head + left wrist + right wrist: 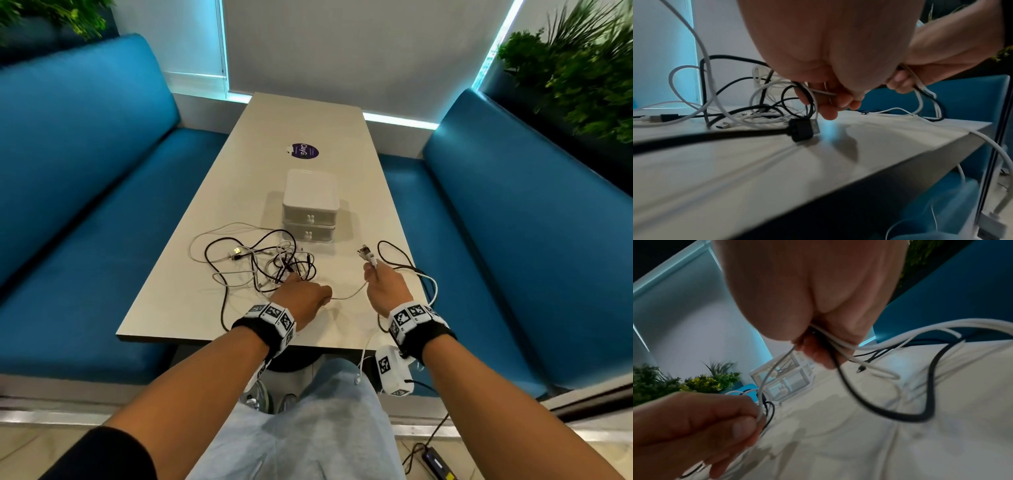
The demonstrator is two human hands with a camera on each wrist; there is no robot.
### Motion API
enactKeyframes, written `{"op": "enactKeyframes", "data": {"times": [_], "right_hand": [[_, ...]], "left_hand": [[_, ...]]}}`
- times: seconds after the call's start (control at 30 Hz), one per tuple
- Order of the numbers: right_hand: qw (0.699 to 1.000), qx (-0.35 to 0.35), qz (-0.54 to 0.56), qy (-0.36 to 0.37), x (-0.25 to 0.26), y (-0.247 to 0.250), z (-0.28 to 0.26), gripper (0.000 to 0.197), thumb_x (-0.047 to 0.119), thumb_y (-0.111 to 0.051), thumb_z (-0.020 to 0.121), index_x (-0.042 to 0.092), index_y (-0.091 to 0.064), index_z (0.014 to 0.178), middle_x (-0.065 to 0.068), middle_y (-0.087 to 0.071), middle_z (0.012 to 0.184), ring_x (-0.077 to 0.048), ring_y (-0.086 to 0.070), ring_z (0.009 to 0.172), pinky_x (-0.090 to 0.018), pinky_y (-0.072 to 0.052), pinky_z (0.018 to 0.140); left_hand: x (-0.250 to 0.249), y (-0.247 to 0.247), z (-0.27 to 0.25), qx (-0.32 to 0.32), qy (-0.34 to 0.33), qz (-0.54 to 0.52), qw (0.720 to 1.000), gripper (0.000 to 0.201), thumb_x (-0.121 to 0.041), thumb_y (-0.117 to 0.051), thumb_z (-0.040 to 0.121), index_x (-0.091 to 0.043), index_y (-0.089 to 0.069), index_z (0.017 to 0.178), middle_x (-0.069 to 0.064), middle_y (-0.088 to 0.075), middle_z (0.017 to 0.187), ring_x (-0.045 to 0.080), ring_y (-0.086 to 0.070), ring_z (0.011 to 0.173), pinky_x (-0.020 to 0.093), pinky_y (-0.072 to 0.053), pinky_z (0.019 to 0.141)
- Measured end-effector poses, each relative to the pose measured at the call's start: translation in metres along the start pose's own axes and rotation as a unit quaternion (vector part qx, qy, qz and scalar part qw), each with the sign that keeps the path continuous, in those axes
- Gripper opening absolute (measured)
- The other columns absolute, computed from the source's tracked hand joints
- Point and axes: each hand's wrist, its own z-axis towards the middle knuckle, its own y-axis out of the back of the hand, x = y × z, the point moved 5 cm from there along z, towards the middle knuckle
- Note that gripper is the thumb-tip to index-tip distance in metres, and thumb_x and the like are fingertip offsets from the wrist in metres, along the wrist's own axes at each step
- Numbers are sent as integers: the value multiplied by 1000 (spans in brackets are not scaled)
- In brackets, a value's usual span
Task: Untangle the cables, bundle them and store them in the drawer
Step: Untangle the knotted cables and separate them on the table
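While both forearms reached forward over the near edge of the table [191, 310], the scene stood as follows.

Left hand [303, 298]: palm down, low over the tabletop at the near edge of the tangle; its fingers [830, 112] were curled and pinched a thin white cable [349, 295].

Right hand [385, 289]: raised a little above the table, to the right of the left hand, fist closed around a bunch of strands, both white and black [830, 344]; a cluster of plugs [367, 255] stuck up out of the top of the fist, pointing away from the person.

White cable between the hands: it ran roughly left to right, from the left pinch across to the right fist, sagging slightly onto the table.

Tangle of cables [263, 263]: a heap of black and white loops lying on the table just beyond and left of the left hand, in front of the drawer unit; no single direction could be told.

Loops from the right fist: a black cable [394, 253] and white strands hung out to the right, and one white strand dropped over the near table edge.

Drawer unit [310, 209]: white, two drawers stacked, both closed, fronts facing the person, standing mid-table beyond the tangle.

Black plug [803, 130]: lying flat on the table just below the left fingertips.
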Motion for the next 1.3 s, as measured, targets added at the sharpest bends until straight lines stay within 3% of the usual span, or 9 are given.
{"op": "enactKeyframes", "data": {"times": [0.1, 0.23, 0.37, 0.5, 0.63, 0.9, 1.07, 1.17, 1.3], "right_hand": [[993, 58, 100, 26, 18, -15, -6, 31, 32, -35, 103, 12, -58, 97, -11, -67, 89, -32, -67, 87, -50, -55, 85], [983, 117, 114, 80, 43, -28, -16, 33, 29, -35, 102, 22, -52, 74, -1, -64, 67, -20, -62, 66, -42, -58, 76], [979, 153, 88, 102, 61, -45, -17, 36, 40, -38, 99, 31, -52, 67, 9, -52, 57, -12, -47, 55, -34, -40, 62], [975, 172, -24, 138, 63, -52, -17, 32, 35, -39, 103, 19, -54, 79, -5, -60, 79, -25, -53, 75, -33, -40, 70], [964, 168, -130, 157, 47, -46, -18, 36, 33, -36, 103, 10, -61, 91, -16, -67, 96, -34, -61, 91, -38, -45, 79], [944, 69, -308, 93, 3, -5, -14, 32, 35, -34, 103, 10, -53, 109, -13, -62, 93, -29, -58, 74, -36, -47, 63], [973, 49, -221, 51, 14, -9, -9, 30, 33, -33, 103, 10, -51, 107, -14, -60, 92, -33, -59, 79, -38, -48, 67], [978, 69, -176, 92, 33, -24, -13, 29, 33, -35, 102, 11, -54, 107, -17, -64, 94, -38, -61, 86, -42, -50, 73], [975, 106, -131, 142, 47, -42, -19, 26, 28, -37, 102, 9, -55, 100, -18, -67, 94, -38, -61, 88, -41, -48, 75]], "left_hand": [[-2, -9, 1, 30, -1, 48, 998, 19, -10, -42, 93, -29, -43, 89, 1, -68, 81, 27, -57, 71, 40, -31, 98], [-11, -7, -2, 60, -7, 97, 993, 21, -9, -39, 93, -23, -52, 102, 1, -70, 89, 27, -65, 87, 43, -22, 106], [-12, -13, -1, 87, 1, 140, 986, 30, -10, -37, 98, -14, -59, 118, 7, -69, 110, 27, -62, 107, 47, -16, 113], [-8, -14, -4, 71, -17, 135, 988, 34, -10, -36, 99, -14, -56, 126, 9, -65, 116, 27, -57, 109, 44, -23, 106], [4, -5, -3, 21, -7, 31, 999, 25, -30, -37, 104, -23, -61, 105, 3, -69, 99, 25, -61, 99, 40, -24, 96], [25, -2, -3, 24, 2, -24, 999, 24, -30, -39, 103, -23, -61, 101, 2, -70, 97, 23, -61, 95, 38, -25, 96], [15, -7, 1, 10, 8, -29, 999, 20, -27, -38, 101, -25, -57, 95, 4, -71, 92, 26, -62, 86, 39, -25, 91], [11, -7, 2, -3, 11, -34, 999, 21, -31, -38, 102, -27, -55, 91, 1, -70, 84, 24, -62, 78, 41, -28, 92], [7, -2, 4, -7, 20, -46, 999, 21, -29, -39, 103, -25, -60, 102, -7, -54, 78, 23, -61, 85, 42, -31, 93]]}}
